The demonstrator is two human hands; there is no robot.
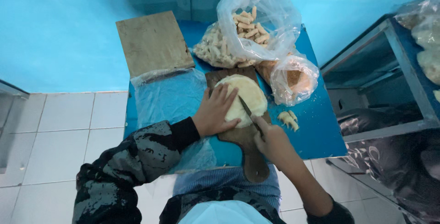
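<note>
- Two hands work on one pale round of dough (245, 96), which lies on a dark wooden cutting board (243, 137) near the middle of the blue table (321, 132), the board's handle pointing to the near edge.
- The left hand (215, 112) lies flat on the dough's left side, fingers spread and pressing down; it steadies rather than grasps.
- The right hand (272, 141) is clenched round the handle of a knife (250, 114), whose blade lies slantwise across the dough's right part.
- The dough looks soft and yielding, fairly light, and probably a little tacky (it would sag or stretch if lifted by one edge), so a broad flat palm on top, or both hands under it, seems the best hold.
- A few small cut pieces (288, 119) lie on the table just to the right of the board.
- Toward the far edge stand three clear plastic bags: an open tall bag (256, 22) holding pale finger-shaped sticks, a lower bag (215, 50) beside it with more of the same, and a knotted small bag (293, 79) at the right with something brownish that I cannot identify.
- A bare wooden board (153, 43) rests at the far left corner, overhanging it, with a sheet of clear plastic (169, 95) spread on the table in front of it.
- A blue metal rack (389, 68) stands to the right of the table, and more bagged pale goods sit on its top.
</note>
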